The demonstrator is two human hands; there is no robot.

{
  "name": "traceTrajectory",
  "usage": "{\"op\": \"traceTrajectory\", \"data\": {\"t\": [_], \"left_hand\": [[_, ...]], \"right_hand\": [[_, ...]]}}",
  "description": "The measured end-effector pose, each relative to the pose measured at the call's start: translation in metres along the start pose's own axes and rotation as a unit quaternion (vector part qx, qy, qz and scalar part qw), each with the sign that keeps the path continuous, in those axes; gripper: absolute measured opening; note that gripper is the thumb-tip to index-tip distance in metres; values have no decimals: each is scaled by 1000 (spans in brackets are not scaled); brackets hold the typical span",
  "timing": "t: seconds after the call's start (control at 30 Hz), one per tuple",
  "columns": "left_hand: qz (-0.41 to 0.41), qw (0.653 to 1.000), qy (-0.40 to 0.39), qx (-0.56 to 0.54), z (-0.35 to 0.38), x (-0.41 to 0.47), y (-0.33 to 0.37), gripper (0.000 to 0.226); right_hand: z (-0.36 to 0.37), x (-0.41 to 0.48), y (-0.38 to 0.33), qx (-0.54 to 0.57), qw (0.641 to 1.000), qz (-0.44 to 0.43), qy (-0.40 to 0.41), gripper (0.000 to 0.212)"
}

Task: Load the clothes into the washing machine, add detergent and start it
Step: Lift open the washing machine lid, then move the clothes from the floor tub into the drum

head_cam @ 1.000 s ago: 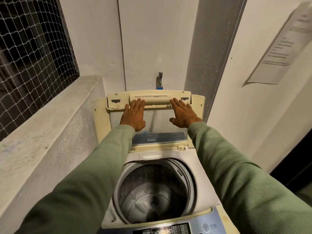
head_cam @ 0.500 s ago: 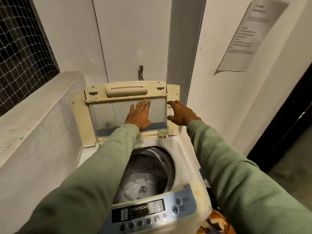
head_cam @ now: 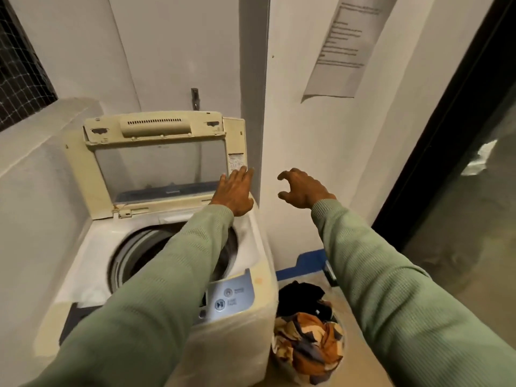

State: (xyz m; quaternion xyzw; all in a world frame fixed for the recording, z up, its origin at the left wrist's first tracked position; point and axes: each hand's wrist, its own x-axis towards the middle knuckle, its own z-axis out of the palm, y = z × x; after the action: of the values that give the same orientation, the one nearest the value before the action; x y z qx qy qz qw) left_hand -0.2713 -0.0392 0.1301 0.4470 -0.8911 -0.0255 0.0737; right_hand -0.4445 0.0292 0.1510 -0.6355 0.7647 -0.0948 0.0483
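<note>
Holds both hands out ahead, with nothing in either. Lays the left hand (head_cam: 233,192), fingers straight and together, at the lower right corner of the raised lid (head_cam: 156,127), touching it or just shy of it, hard to say which. Hangs the right hand (head_cam: 303,189) in the air to the right of the machine, fingers spread and half curled round nothing, apart from the wall behind. Shows on the left the washing machine (head_cam: 92,247), lid upright at the far side, drum (head_cam: 134,250) uncovered and seemingly without laundry, though partly hidden by the left sleeve. Sets the control panel (head_cam: 231,297) at the near right corner. Finds the clothes (head_cam: 307,336) not in the machine but heaped on the floor just beside its right flank, dark pieces at the far end, orange patterned cloth at the near end, so somewhat longer from far to near. Puts that heap below and nearer than the right hand, under the right forearm. Calls, most likely, for a drop down and back with the right hand, plainly the closer one, the left needing to cross over the panel. Reveals no detergent anywhere.
</note>
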Motion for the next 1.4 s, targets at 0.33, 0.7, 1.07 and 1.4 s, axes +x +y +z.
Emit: {"op": "traceTrajectory", "data": {"t": [0.33,0.7,1.07,1.4], "left_hand": [[34,997,-69,-21,44,-5,56,80],[76,989,-115,-60,106,16,79,76],[110,981,-147,-59,176,18,107,69],[67,963,-231,-123,270,12,133,73]], "right_hand": [[28,-25,55,32,998,49,-38,52],[79,-39,91,46,987,125,-94,51],[131,-45,137,74,975,152,-144,47],[230,-66,196,107,958,149,-220,55]]}}
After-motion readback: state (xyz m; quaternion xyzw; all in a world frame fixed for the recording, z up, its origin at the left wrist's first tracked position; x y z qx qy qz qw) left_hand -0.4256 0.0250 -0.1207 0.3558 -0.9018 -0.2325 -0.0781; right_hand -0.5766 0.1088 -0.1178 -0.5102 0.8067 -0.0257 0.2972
